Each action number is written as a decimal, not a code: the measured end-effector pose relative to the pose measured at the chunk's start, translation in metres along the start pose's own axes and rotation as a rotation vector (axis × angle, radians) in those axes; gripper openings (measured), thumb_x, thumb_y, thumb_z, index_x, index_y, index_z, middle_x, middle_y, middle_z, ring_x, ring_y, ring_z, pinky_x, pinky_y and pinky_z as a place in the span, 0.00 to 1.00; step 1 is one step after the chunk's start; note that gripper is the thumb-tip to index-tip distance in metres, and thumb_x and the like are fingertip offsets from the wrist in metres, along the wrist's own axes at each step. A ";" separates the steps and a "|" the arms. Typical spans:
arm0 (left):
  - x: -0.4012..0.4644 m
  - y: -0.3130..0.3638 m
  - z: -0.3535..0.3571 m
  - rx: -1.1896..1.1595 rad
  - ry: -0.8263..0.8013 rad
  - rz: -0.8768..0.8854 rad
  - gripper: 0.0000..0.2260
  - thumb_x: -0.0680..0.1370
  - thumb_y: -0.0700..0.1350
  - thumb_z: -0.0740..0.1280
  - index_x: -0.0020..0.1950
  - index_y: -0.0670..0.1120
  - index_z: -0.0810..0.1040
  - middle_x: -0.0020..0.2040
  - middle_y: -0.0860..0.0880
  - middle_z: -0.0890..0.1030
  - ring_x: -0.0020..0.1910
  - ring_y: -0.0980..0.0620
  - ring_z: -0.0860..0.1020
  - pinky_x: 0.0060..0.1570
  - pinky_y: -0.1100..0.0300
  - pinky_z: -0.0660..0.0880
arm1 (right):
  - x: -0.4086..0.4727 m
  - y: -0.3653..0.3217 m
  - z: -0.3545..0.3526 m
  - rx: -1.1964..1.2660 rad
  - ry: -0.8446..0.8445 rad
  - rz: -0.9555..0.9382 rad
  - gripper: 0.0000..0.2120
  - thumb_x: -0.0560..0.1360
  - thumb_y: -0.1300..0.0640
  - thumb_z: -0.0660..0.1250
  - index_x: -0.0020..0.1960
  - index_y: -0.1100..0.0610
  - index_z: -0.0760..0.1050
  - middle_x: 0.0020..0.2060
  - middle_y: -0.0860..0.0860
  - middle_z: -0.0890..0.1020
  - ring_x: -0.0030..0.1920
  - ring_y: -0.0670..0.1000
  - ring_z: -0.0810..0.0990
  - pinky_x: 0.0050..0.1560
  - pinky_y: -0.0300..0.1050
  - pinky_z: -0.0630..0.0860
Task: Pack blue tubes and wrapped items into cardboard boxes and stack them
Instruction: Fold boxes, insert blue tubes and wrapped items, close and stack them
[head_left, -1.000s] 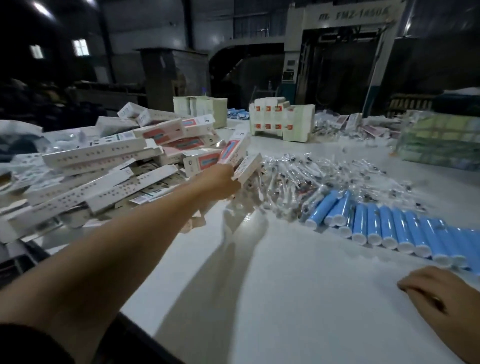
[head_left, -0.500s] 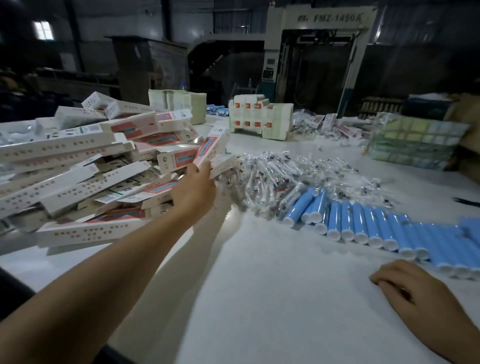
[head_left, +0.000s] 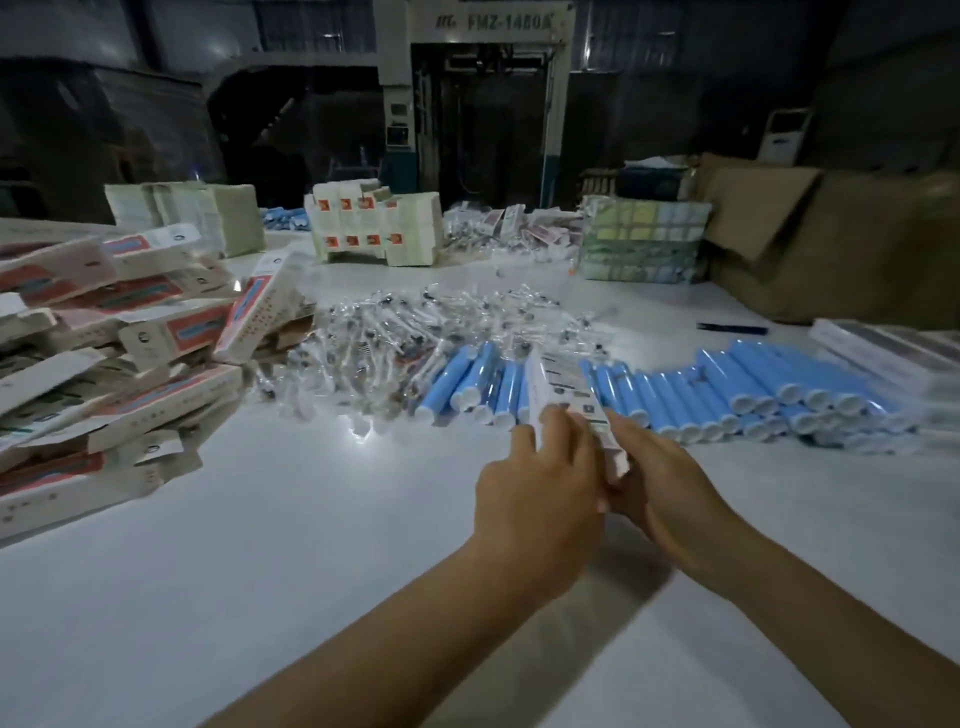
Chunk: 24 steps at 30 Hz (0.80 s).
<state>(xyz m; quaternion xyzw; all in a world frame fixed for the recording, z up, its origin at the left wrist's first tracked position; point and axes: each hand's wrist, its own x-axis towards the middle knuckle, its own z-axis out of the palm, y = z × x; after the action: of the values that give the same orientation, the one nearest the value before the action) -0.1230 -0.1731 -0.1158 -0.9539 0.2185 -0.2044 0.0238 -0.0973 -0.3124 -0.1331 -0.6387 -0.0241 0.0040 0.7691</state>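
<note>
Hands meet over the middle of the white tabletop (head_left: 270, 545), both holding one slim white carton (head_left: 571, 400) between them. The left hand (head_left: 535, 493) has its fingers (head_left: 558, 431) curled over the near end of the carton from the left, and the right hand (head_left: 660, 478) grips the same end from the right side; the carton's far end points away, up over the row of blue tubes (head_left: 727, 384). Whether the carton is flat or opened cannot be told, as it is blurred.

Those blue tubes lie side by side on the tabletop just beyond the hands, white caps facing the person, the row running from the centre out to the right. Behind and left of them sprawls a heap of clear-wrapped items (head_left: 415, 332), touching the left end of the tube row. At the left edge sits a loose pile of long white and red cartons (head_left: 119, 353), tilted at many angles. Farther back stand a block of stacked flat cartons (head_left: 374, 223) with red squares, a bundle of pale green packs (head_left: 644, 239), and at far right a large brown cardboard box (head_left: 831, 234). A dark pen (head_left: 732, 328) lies alone on the tabletop beyond the tubes, to the right.
</note>
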 end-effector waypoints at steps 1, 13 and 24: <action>0.001 0.012 0.007 -0.099 -0.025 0.045 0.32 0.70 0.61 0.68 0.70 0.48 0.69 0.67 0.44 0.71 0.56 0.46 0.76 0.33 0.58 0.74 | -0.001 -0.002 -0.004 0.006 0.046 -0.008 0.11 0.78 0.53 0.63 0.55 0.52 0.81 0.49 0.53 0.85 0.48 0.52 0.84 0.38 0.44 0.79; 0.007 -0.014 0.026 -0.080 -0.060 0.204 0.42 0.71 0.73 0.54 0.77 0.47 0.55 0.71 0.49 0.66 0.72 0.46 0.60 0.72 0.39 0.42 | 0.004 -0.010 -0.045 -0.543 -0.196 0.001 0.10 0.65 0.54 0.69 0.45 0.51 0.84 0.40 0.52 0.85 0.40 0.49 0.84 0.34 0.35 0.75; 0.012 -0.004 0.034 -0.136 -0.075 0.271 0.25 0.79 0.60 0.57 0.66 0.42 0.66 0.60 0.43 0.72 0.57 0.42 0.70 0.50 0.50 0.63 | 0.075 -0.046 -0.008 -0.832 0.238 -0.147 0.09 0.75 0.56 0.66 0.38 0.55 0.80 0.35 0.51 0.84 0.27 0.41 0.76 0.27 0.35 0.72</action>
<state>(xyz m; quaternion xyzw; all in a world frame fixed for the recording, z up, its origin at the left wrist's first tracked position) -0.0980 -0.1759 -0.1417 -0.9220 0.3577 -0.1481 -0.0053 -0.0234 -0.3256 -0.0866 -0.8866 0.0196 -0.1342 0.4422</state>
